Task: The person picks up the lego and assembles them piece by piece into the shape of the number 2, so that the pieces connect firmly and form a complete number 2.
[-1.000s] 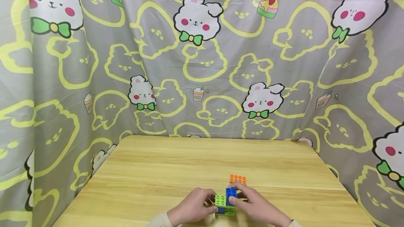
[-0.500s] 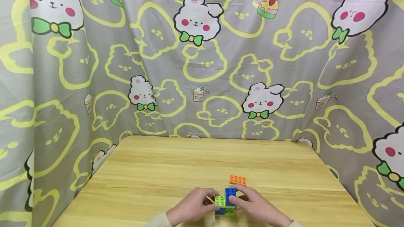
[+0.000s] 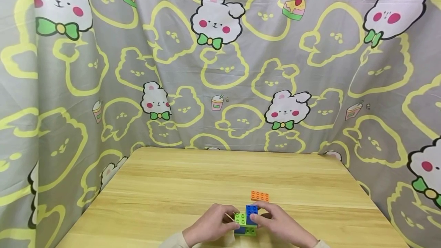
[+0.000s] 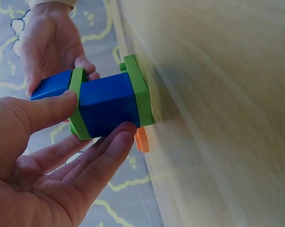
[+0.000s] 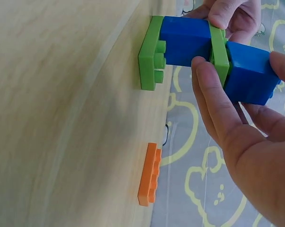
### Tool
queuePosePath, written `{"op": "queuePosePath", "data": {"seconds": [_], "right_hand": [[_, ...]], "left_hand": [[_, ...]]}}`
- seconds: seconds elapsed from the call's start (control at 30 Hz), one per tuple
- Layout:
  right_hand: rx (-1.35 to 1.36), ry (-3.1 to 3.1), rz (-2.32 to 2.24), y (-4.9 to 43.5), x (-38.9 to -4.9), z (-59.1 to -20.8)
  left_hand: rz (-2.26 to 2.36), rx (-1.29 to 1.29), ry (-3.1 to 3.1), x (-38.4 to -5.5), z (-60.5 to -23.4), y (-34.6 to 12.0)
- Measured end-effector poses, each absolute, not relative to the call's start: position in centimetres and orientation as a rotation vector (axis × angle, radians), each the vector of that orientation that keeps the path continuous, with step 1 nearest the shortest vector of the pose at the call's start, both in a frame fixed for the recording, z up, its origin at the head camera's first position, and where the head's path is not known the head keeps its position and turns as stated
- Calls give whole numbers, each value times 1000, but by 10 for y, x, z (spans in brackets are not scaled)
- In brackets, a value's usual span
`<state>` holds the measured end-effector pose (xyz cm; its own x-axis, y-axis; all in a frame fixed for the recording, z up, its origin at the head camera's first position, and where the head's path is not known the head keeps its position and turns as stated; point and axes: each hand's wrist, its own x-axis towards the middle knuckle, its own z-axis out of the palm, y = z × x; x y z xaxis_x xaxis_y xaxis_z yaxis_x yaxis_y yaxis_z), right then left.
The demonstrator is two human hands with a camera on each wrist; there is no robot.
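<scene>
A stack of blue and green bricks (image 3: pixel 246 221) stands on the wooden table (image 3: pixel 193 186) near its front edge. From the bottom it has a green plate (image 4: pixel 138 90), a blue brick (image 4: pixel 107 104), a second green plate (image 5: pixel 218 47) and a top blue brick (image 5: pixel 249 71). My left hand (image 3: pixel 230 222) pinches the stack from the left, thumb (image 4: pixel 48 111) on the upper green plate, fingers (image 4: pixel 102 158) along the lower blue brick. My right hand (image 3: pixel 262 220) holds the top blue brick from the right, thumb (image 5: pixel 213 101) against the upper green plate.
A flat orange plate (image 3: pixel 260 196) lies on the table just behind the stack, also seen as the orange plate (image 5: pixel 149 175) in the right wrist view. A grey curtain with bear prints (image 3: pixel 220 68) hangs behind and beside the table.
My right fingers have drawn back slightly from the top blue brick's studs, which now show more. The stack and the orange plate have stayed in place.
</scene>
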<state>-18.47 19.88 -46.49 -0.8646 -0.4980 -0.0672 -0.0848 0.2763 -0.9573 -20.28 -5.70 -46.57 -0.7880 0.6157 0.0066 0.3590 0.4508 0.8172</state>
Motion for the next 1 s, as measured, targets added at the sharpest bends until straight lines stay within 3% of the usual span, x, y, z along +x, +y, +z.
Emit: {"op": "queuePosePath", "data": {"seconds": [1.0], "right_hand": [[-529, 2227, -1627, 198, -184, -461]], "left_hand": [[1260, 909, 2420, -205, -468, -57]]}}
